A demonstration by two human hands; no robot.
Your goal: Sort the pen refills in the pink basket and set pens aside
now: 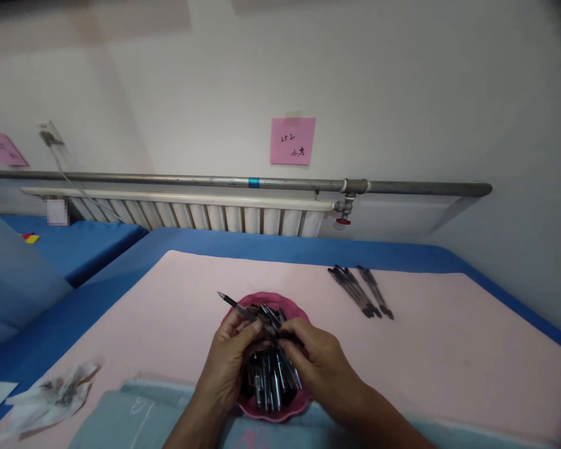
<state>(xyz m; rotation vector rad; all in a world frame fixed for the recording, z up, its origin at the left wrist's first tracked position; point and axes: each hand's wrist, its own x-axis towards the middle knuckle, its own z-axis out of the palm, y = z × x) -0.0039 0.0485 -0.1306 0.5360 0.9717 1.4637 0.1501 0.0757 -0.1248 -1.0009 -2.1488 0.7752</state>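
Observation:
My left hand (227, 355) pinches a clear-barrelled pen (234, 304) with a dark grip, its bare tip pointing up and to the left. The fingers of my right hand (322, 355) are closed at the pen's rear end, around something small and dark that is mostly hidden. Both hands are over a pink scalloped bowl (275, 416). Many loose pens (268, 383) fill the bowl, some partly covered by my fingers. To the right, several capped pens (353, 292) lie side by side at a slant on the pink sheet (425, 337).
Blue-grey cloth (135, 411) lies along the near edge, with crumpled white wrapping (58, 396) at its left. Behind the blue table (271, 245) are a radiator (215, 217), a metal pipe (191, 181) and a red-handled valve (343, 221). A pink note (292, 141) hangs on the wall.

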